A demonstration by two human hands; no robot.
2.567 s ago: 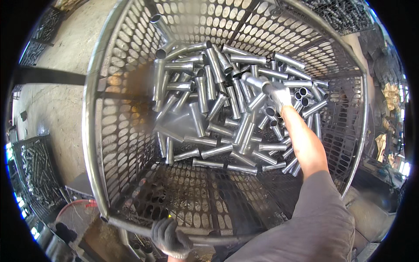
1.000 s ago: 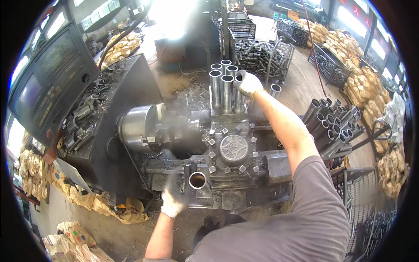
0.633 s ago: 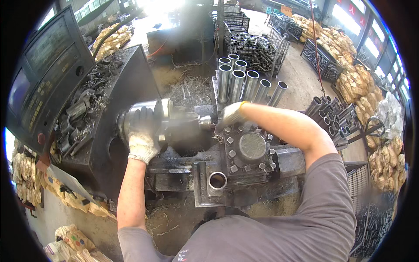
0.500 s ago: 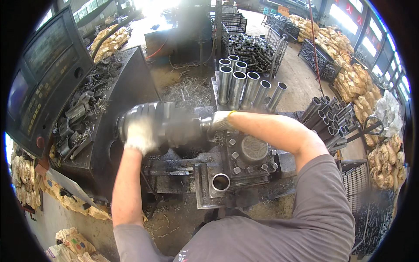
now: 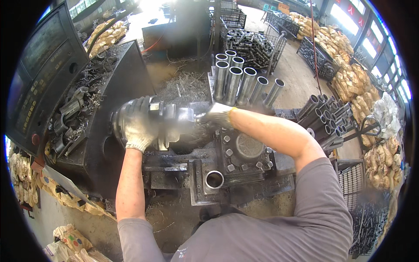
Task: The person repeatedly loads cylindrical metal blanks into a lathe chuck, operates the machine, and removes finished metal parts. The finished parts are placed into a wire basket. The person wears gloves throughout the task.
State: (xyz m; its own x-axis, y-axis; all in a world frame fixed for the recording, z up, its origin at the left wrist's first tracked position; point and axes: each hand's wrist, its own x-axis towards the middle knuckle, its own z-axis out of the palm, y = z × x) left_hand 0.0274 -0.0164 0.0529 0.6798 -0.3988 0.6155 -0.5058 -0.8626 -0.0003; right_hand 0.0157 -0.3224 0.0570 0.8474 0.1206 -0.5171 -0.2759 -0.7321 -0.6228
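Note:
My left hand (image 5: 140,127), in a pale work glove with darkened fingers, is wrapped over the dark round lathe chuck (image 5: 119,123). Heavy stepped jaws (image 5: 182,116) stick out from the chuck toward the right. At their right end my right hand (image 5: 219,114), gloved with a yellow cuff edge, is closed around a short shiny metal piece (image 5: 199,118). Its fingers hide most of that piece, and how it meets the jaws is unclear. Just below my right hand sits the bolted tool post (image 5: 249,146). A short metal tube (image 5: 214,179) stands upright on the plate in front.
Several shiny tubes (image 5: 234,81) stand upright behind my right hand. A bundle of darker tubes (image 5: 325,115) leans at the right. Metal shavings (image 5: 187,87) lie behind the chuck. A control panel (image 5: 39,96) and a ledge with curved metal parts (image 5: 72,107) are at left.
The chuck and jaws, heavily blurred before, show sharper, with light jaw faces turned up. My left hand stays on the chuck and my right on the metal piece. The whole view has shifted slightly.

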